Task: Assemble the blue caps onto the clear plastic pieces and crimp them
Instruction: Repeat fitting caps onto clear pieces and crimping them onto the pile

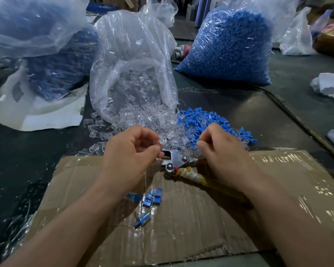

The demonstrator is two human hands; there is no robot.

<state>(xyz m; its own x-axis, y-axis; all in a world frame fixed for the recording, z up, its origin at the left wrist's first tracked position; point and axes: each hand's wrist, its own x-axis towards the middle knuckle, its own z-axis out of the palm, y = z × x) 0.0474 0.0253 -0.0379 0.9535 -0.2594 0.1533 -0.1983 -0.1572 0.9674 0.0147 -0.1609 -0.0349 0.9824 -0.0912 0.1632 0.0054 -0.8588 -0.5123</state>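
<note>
Blue cap, pinched in right hand; clear piece, apparently pinched in left hand; step: pickup, seemingly; next: mating them, then crimping pliers

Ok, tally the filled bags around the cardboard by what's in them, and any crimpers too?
Bag of blue caps: 1
Bag of clear pieces: 1
Bag of darker blue parts: 1
Crimper: 1
Total: 4
Bags farther back are not counted; their contents are unclear.
</note>
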